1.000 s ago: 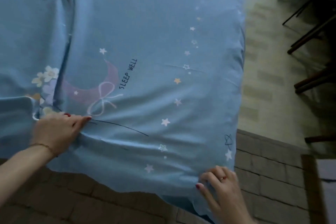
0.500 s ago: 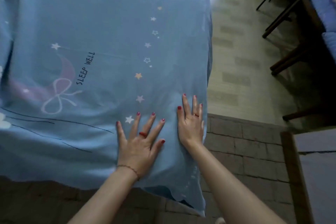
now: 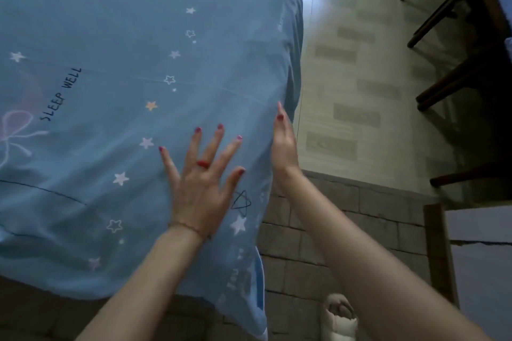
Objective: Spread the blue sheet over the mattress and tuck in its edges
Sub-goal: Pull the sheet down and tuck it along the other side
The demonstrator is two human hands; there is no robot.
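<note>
The blue sheet, printed with stars, a bow and the words SLEEP WELL, lies over the mattress and fills the left of the head view. Its near edge hangs over the bed's front, and a corner droops at the near right. My left hand lies flat on the sheet near that corner, fingers spread, holding nothing. My right hand stands edge-on against the sheet at the mattress's right side, fingers straight and together. The mattress itself is hidden under the sheet.
Light patterned flooring runs along the bed's right side. Dark wooden furniture legs stand at the upper right. A brick-patterned surface lies below the bed's corner, with a wooden-edged panel to its right. A pale slipper shows at the bottom.
Both hands slid right across the sheet toward the bed's right edge. My right hand turned from lying flat on top to standing against the side. The view shifted right as well.
</note>
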